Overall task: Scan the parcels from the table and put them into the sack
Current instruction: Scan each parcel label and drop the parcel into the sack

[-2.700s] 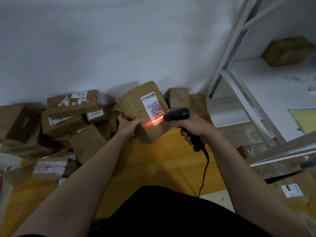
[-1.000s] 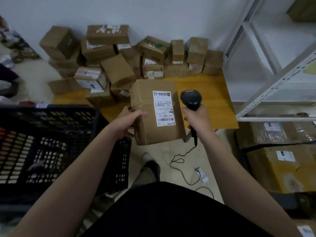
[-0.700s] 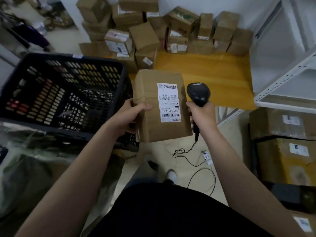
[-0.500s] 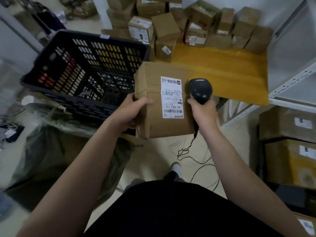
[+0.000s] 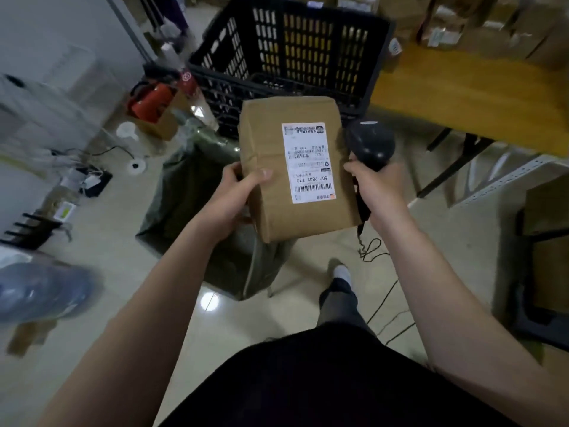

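A brown cardboard parcel [image 5: 271, 143] with a white shipping label [image 5: 308, 163] is in the air in front of me. My left hand [image 5: 237, 192] grips its left edge, thumb on the top face. My right hand [image 5: 378, 189] grips a black corded barcode scanner [image 5: 371, 144] just right of the parcel. A dark green sack [image 5: 191, 192] lies on the floor below and left of the parcel, its mouth partly hidden by the parcel. More parcels [image 5: 480, 29] sit at the back of the wooden table [image 5: 462, 94], top right.
A black plastic crate [image 5: 295, 47] stands behind the sack. A red object [image 5: 151, 101], cables and small items lie on the tiled floor at left. A blurred bluish bag [image 5: 43, 291] sits far left. White shelving [image 5: 505, 177] and a dark box [image 5: 542, 266] are at right.
I have turned left, away from the table, carrying the parcel and scanner. The crate and the green sack have come into the middle of the view. Both grips are unchanged.
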